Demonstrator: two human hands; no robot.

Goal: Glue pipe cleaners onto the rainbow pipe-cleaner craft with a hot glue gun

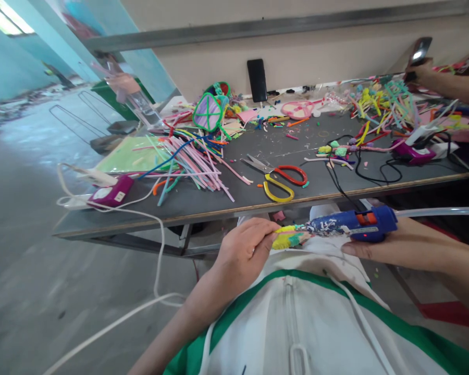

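Note:
My left hand [245, 246] is closed around a small yellow and green fuzzy piece [285, 238], which looks made of pipe cleaner. In my right hand [379, 249] is a blue hot glue gun [354, 225], with a clear glue stick [440, 211] running out of its back end. The gun's nozzle points left and meets the fuzzy piece or lies very close to it; contact is hard to tell. Both hands are over my lap, just below the table's front edge. On the table beyond them lie scissors [271, 169] with one red and one yellow handle, blades apart.
Pink pipe cleaners [195, 164] pile up on the table's left. A purple power socket [111, 191] trails a white cord; another purple socket [414, 152] has black cords. A phone [257, 79] leans at the back. At right, another person's hand [424, 72] holds a phone.

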